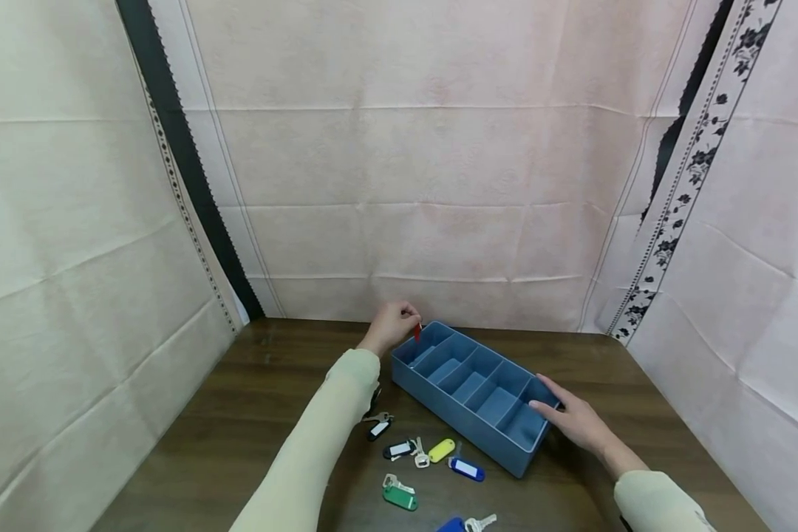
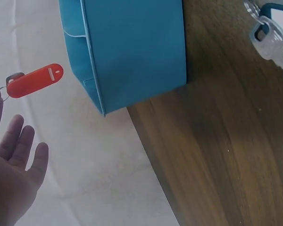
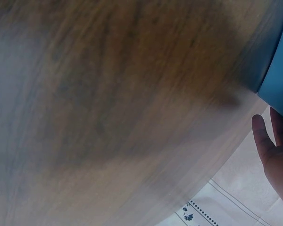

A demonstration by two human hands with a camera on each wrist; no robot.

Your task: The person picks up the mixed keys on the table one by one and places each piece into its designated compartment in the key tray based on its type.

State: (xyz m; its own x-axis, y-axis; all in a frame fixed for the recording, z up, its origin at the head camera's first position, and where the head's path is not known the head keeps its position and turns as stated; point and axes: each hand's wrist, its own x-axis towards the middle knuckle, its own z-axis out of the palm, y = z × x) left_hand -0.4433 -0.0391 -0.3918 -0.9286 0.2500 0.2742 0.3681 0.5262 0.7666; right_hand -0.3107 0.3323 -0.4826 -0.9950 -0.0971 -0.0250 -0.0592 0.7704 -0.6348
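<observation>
My left hand [image 1: 392, 325] pinches the ring of a red key tag [image 2: 35, 81] between thumb and finger; its other fingers are spread. In the head view the tag hangs at the far left end of a blue divided box [image 1: 462, 417], over the first compartment's edge. A small metal piece shows behind the tag in the left wrist view. At the box's near right end, my right hand [image 1: 578, 421] grips the corner, with the thumb over the rim and fingers along the far side. The visible compartments hold little or nothing.
Before the box on the wooden table [image 1: 239, 436] lie several tagged keys: black tags [image 1: 399, 449], a yellow tag [image 1: 442, 450], a blue tag [image 1: 466, 468], a green tag [image 1: 400, 497], and another blue tag [image 1: 452, 525] at the front. Pale cloth walls [image 1: 399, 162] surround the table.
</observation>
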